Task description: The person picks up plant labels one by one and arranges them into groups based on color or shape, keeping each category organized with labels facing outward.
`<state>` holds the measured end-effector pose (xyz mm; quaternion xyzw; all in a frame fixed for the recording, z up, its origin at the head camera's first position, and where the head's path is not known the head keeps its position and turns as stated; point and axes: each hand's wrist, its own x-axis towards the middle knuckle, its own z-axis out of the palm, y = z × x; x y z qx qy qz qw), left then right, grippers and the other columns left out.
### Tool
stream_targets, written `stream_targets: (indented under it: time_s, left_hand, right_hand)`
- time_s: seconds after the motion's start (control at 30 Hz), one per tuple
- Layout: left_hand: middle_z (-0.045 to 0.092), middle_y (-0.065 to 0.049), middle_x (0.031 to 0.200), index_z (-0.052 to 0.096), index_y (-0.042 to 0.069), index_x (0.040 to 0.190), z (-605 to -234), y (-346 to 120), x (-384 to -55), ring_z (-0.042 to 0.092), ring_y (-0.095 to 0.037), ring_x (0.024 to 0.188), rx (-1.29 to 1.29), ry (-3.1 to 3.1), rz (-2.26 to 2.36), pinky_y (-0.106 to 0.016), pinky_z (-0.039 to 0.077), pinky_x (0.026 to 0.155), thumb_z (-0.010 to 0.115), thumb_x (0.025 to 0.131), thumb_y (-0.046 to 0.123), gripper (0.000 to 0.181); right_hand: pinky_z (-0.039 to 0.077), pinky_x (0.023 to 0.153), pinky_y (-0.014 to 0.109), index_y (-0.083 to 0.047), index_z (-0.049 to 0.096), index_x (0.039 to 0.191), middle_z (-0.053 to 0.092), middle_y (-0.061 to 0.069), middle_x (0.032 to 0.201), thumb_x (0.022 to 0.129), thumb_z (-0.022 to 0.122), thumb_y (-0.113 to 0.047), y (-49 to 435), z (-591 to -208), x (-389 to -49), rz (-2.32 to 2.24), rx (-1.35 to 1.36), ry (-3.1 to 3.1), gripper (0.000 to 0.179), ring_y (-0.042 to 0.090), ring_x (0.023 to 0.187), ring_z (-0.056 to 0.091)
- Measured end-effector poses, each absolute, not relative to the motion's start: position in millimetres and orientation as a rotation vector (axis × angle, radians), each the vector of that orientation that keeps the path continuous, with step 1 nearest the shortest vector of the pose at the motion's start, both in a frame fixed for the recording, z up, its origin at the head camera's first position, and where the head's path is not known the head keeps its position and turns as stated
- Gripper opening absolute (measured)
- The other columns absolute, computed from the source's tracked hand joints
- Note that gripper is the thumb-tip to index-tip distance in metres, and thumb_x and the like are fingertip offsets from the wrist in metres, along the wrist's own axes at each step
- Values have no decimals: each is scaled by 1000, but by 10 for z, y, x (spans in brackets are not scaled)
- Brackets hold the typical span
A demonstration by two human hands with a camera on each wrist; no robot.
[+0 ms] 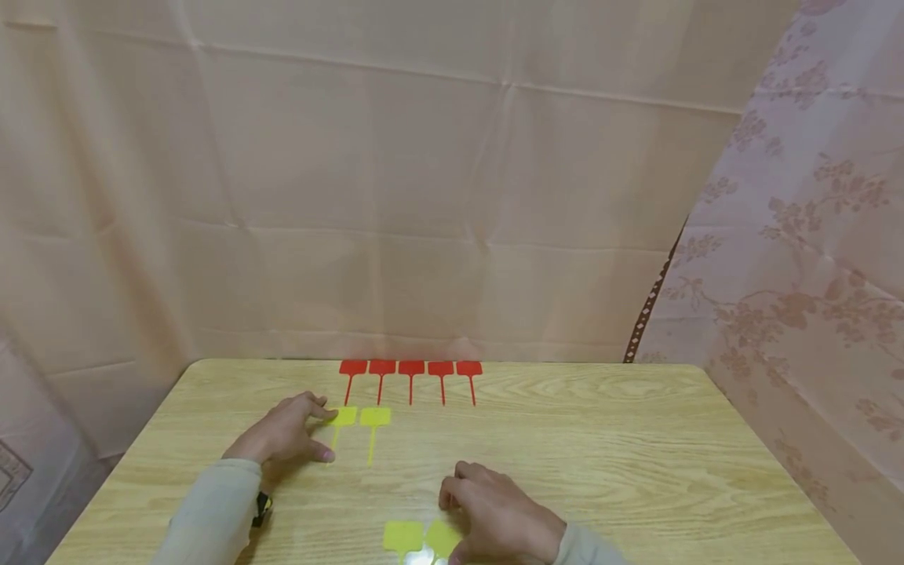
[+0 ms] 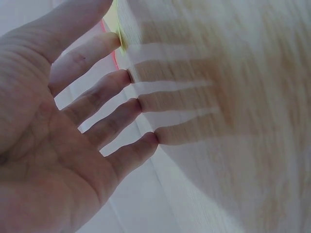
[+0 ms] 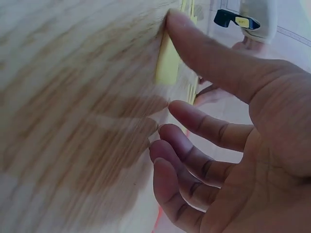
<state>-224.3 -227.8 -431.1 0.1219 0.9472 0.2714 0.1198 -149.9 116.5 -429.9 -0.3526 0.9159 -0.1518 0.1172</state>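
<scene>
Flat yellow T-shaped plant labels lie on the wooden table. My left hand point(image 1: 286, 430) is spread at the left one point(image 1: 344, 416) of two yellow labels, index fingertip on its head and thumb beside its stem. The other yellow label point(image 1: 375, 417) lies just right of it. In the left wrist view the fingers point(image 2: 99, 99) reach the tabletop, apart from each other. Near the front edge my right hand point(image 1: 497, 514) hovers low, fingers loosely bent, partly covering a yellow label point(image 1: 441, 538). Left of that lies one more yellow label point(image 1: 403, 537). The right thumb overlaps a yellow label point(image 3: 167, 65) in the right wrist view.
Several red labels point(image 1: 412, 367) stand in a row along the table's point(image 1: 600, 455) back edge, stems toward me. A beige curtain point(image 1: 424, 196) hangs right behind that edge, and a flowered curtain point(image 1: 812, 275) on the right. A dark strap point(image 1: 262, 508) is on my left wrist.
</scene>
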Motion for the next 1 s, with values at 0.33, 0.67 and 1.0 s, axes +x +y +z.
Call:
stream_targets:
  time_s: [0.33, 0.67, 1.0]
  left_hand:
    - [47, -31, 147, 69, -1, 126, -4316, -2277, -2247, 38, -59, 134, 350, 2772, 798, -73, 30, 106, 94, 66, 28, 71]
    - [46, -29, 149, 68, 0, 128, -4310, -2275, -2229, 34, -59, 137, 349, 2765, 795, -73, 29, 106, 93, 66, 29, 73]
    - [46, -30, 148, 68, -1, 128, -4305, -2277, -2234, 36, -59, 134, 341, 2759, 806, -74, 30, 106, 93, 66, 30, 73]
  right_hand:
    - [43, 70, 19, -23, 72, 101, 49, -17, 88, 76, 92, -22, 1236, -4296, -1542, -567, -955, 2596, 32, 1, 76, 45]
    - [42, 67, 17, -20, 74, 102, 50, -15, 88, 75, 92, -20, 1284, -4319, -1568, -573, -1024, 2634, 32, 0, 75, 43]
    - [43, 67, 18, -17, 74, 96, 52, -15, 89, 77, 90, -15, 1281, -4346, -1552, -588, -1014, 2665, 25, 0, 74, 43]
